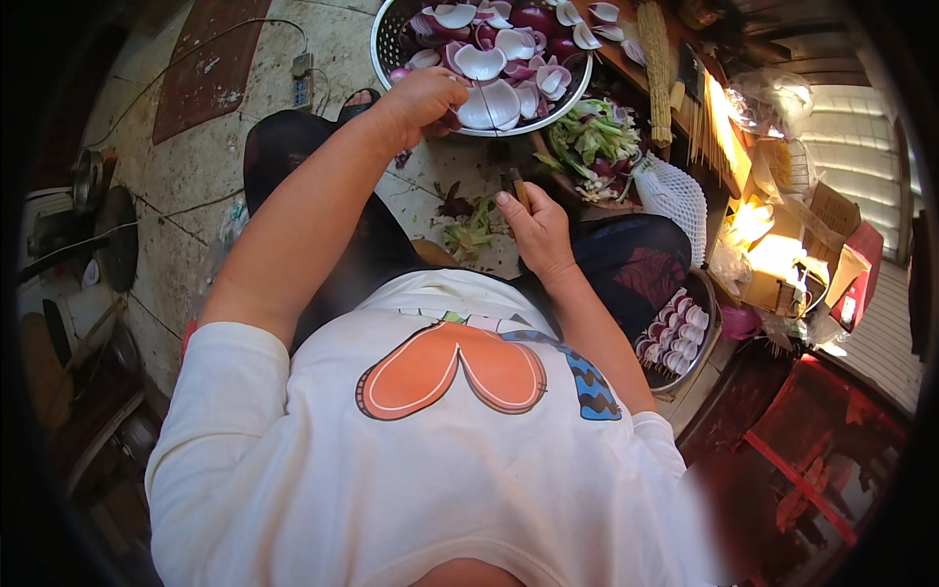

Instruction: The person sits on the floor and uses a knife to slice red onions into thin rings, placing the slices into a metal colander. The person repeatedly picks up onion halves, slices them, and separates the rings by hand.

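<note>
A perforated metal colander (pixel 378 45) at the top holds cut red onion pieces (pixel 516 44), with their pale inner sides showing. My left hand (pixel 429 103) is over its near rim, fingers curled beside a large onion piece (pixel 490 106); something dark red shows under the fingers, and whether they grip it is unclear. A thin dark line crosses the onion pieces there. Below the colander, my right hand (pixel 541 227) is closed around the brown handle (pixel 519 189) of a tool, whose working end is not plain.
Onion trimmings with green leaves (pixel 598 143) lie in a container by my right knee. Skewered onion pieces (pixel 673 334) fill a metal basin. Scraps (pixel 469 231) litter the tiled floor between my legs. Thin wooden skewers (pixel 711 136) and a cardboard box (pixel 777 268) are right; a power strip (pixel 301 81) is left.
</note>
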